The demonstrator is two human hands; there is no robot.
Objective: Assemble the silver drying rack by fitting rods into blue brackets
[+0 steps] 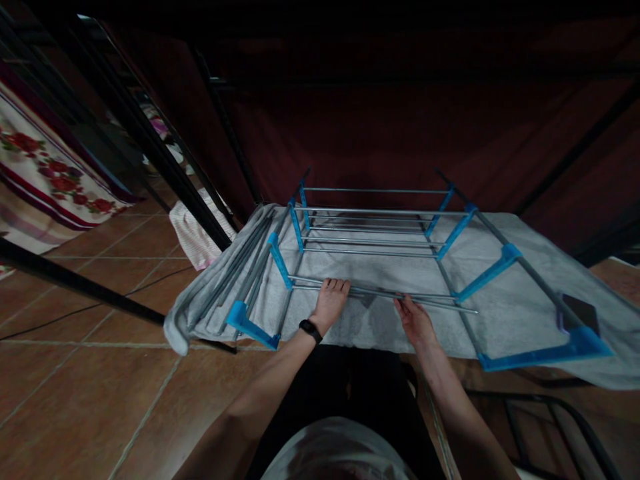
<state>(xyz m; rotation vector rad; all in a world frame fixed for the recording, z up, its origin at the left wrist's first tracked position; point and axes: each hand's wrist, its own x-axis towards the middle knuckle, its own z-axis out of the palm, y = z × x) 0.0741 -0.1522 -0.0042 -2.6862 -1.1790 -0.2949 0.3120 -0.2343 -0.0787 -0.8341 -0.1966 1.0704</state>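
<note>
A rack of thin metal tubes joined by blue plastic brackets (485,277) lies in front of me on a grey cloth. My left hand (331,303), with a black band at the wrist, is closed around a metal rod (375,293) that runs across the near part of the rack. Farther right, my right hand (415,320) pinches the same rod between thumb and fingers. Its right end sticks out past a side tube of the rack. A second crossbar runs close alongside it, and the two partly overlap. Several crossbars (370,252) span the far part.
Several loose metal tubes (235,280) lie on the left of the grey cloth (400,333). A phone (579,315) rests at the right, by a blue bracket. Black metal posts (165,147) stand at the left, before a dark red curtain (390,133).
</note>
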